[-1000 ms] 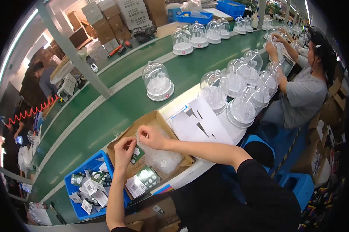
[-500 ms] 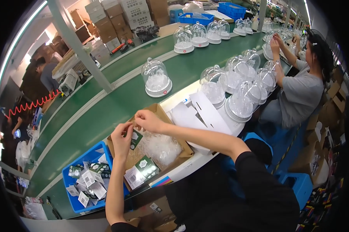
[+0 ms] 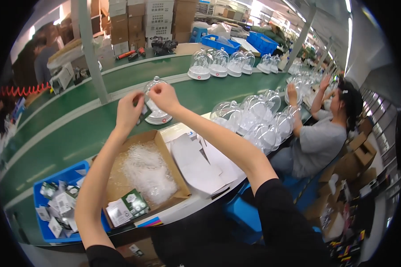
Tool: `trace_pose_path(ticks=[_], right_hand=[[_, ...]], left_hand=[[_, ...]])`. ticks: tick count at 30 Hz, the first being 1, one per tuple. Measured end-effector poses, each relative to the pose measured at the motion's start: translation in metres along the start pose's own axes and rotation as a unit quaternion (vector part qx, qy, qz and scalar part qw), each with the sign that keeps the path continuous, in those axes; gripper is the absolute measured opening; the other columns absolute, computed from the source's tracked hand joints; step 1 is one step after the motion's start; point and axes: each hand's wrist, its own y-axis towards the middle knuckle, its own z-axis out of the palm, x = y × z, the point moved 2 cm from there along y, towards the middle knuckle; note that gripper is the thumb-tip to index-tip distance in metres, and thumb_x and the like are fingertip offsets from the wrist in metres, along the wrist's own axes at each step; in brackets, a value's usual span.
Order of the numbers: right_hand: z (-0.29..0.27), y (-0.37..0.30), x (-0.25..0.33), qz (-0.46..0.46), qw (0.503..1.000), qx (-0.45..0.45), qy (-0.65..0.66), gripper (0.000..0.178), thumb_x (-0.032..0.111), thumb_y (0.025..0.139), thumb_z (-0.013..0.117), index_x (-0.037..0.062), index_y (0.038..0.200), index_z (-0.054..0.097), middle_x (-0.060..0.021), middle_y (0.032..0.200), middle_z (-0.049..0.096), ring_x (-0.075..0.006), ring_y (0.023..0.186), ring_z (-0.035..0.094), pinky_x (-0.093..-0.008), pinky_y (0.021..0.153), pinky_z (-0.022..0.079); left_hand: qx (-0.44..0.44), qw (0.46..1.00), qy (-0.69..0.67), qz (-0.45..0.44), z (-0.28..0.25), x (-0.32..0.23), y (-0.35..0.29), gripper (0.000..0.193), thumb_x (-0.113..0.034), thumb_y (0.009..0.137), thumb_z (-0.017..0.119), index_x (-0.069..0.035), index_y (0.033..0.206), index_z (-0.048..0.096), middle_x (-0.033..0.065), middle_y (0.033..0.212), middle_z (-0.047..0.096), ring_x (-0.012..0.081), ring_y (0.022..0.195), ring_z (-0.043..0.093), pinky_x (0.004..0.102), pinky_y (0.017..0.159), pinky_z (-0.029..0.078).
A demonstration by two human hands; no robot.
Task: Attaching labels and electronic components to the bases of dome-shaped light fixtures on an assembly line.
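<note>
My left hand [image 3: 129,109] is pinched on a small dark green tag [image 3: 144,114], which hangs below its fingertips. Close by, my right hand [image 3: 164,98] has its thumb and fingers pressed together; whatever is in them is too small to make out. Both hands are raised at a clear dome with a white base [image 3: 158,119] on the green conveyor, and they partly cover it. The dome's knob shows just above my right hand. Under my forearms lies a shallow cardboard tray [image 3: 114,174] with a heap of thin clear strands [image 3: 149,171] and folded green-and-white tags [image 3: 128,207].
A blue bin [image 3: 39,196] of tags stands left of the tray. White sheets [image 3: 200,167] lie to its right, then a cluster of clear domes [image 3: 258,118]. More domes [image 3: 218,64] line the far belt. A co-worker [image 3: 322,133] sits at the right.
Both my hands have moved up and away from over the cardboard tray to the clear dome, carrying the green tag. My view has shifted, and the co-worker's hands have moved apart.
</note>
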Motion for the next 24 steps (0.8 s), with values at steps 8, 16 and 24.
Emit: trace_pose_path(ticks=[8, 16, 24], right_hand=[[-0.021, 0.055, -0.049, 0.054, 0.995, -0.066, -0.048, 0.023, 0.020, 0.071, 0.067, -0.0025, 0.068, 0.065, -0.0148, 0.062, 0.064, -0.0226, 0.059, 0.063, -0.0329, 0.059, 0.049], [-0.015, 0.086, -0.082, 0.087, 0.991, -0.023, -0.104, 0.027, 0.025, 0.066, 0.068, -0.0004, 0.058, 0.064, -0.0155, 0.058, 0.062, -0.0231, 0.056, 0.062, -0.0329, 0.057, 0.048], [-0.011, 0.077, -0.088, 0.001, 0.992, -0.005, -0.125, 0.027, 0.026, 0.066, 0.070, -0.0002, 0.061, 0.066, -0.0193, 0.091, 0.064, -0.0301, 0.089, 0.062, -0.0368, 0.081, 0.048]], left_hand=[[-0.028, 0.999, 0.005, 0.016, 0.056, 0.033, 0.071, 0.015, -0.010, 0.085, 0.059, 0.000, 0.092, 0.067, 0.0171, 0.085, 0.067, 0.0319, 0.078, 0.065, 0.0363, 0.071, 0.050], [-0.053, 0.994, 0.076, 0.064, 0.065, 0.059, 0.089, 0.015, -0.011, 0.082, 0.062, -0.003, 0.091, 0.070, 0.0161, 0.085, 0.067, 0.0320, 0.082, 0.062, 0.0394, 0.075, 0.049], [0.094, 0.994, 0.027, -0.048, 0.050, 0.074, 0.096, 0.024, -0.012, 0.077, 0.065, -0.002, 0.099, 0.067, 0.0130, 0.094, 0.069, 0.0260, 0.088, 0.066, 0.0342, 0.081, 0.050]])
